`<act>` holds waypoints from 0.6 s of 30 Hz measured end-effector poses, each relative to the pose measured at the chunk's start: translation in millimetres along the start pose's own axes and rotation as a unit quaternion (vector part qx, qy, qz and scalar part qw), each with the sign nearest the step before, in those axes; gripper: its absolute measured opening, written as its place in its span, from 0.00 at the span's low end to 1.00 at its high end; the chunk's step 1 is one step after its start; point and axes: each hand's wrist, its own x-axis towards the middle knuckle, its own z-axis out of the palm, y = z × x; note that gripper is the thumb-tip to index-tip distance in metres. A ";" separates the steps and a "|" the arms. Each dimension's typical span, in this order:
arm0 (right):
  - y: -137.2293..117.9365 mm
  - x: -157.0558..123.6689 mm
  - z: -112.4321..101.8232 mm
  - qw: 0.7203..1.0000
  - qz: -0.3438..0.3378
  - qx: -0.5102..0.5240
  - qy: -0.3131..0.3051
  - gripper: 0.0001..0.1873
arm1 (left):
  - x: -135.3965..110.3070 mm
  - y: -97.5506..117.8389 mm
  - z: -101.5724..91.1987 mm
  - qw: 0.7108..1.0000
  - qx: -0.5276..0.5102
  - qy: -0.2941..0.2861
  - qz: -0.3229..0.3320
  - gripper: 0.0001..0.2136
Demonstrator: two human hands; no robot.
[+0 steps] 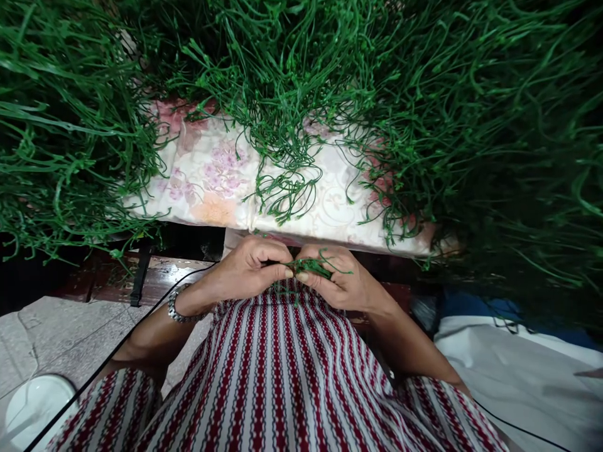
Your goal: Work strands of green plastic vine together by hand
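Note:
A small bunch of thin green stems [314, 267], which look like plastic artificial flower stems, is held between my two hands just above my lap. My left hand [249, 266] is closed, its thumb and fingers pinching the bunch at one end. Close beside it, my right hand [340, 279] is closed around the same bunch, and several stem ends stick out past its fingers. The two thumb tips almost meet. Just what lies inside the fingers is partly hidden. Loose stems [288, 191] lie on the flowered cloth beyond my hands.
Large heaps of green stems [56, 125] cover the left, back and right [471, 113] of a table with a flowered cloth [207, 182]. A black cable [136, 326] runs past my left arm. A white round object [40, 405] stands on the floor at lower left.

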 end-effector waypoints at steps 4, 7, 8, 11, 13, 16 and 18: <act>-8.1 -1.7 -5.9 0.998 0.003 0.006 -0.055 0.10 | -8.1 5.9 -5.5 0.994 0.073 -0.086 0.006 0.13; -13.9 -5.3 -7.5 0.995 -0.022 -0.004 -0.099 0.09 | -15.4 10.1 -5.8 0.983 0.108 -0.145 0.022 0.13; -15.8 -6.6 -7.8 0.993 -0.031 -0.010 -0.111 0.09 | -17.4 11.5 -5.2 0.981 0.113 -0.157 0.026 0.14; -21.1 -10.0 -9.3 0.988 -0.047 -0.026 -0.142 0.09 | -21.2 16.4 -3.0 0.977 0.114 -0.176 0.036 0.14; -23.8 -11.2 -10.9 0.985 -0.053 -0.036 -0.160 0.09 | -22.4 20.2 -2.4 0.976 0.111 -0.181 0.041 0.14; -25.9 -11.3 -12.7 0.983 -0.065 -0.029 -0.172 0.09 | -23.3 25.1 -2.7 0.976 0.104 -0.186 0.043 0.14; -26.2 -11.0 -12.6 0.983 -0.073 -0.018 -0.169 0.08 | -23.9 27.0 -3.1 0.977 0.097 -0.186 0.043 0.14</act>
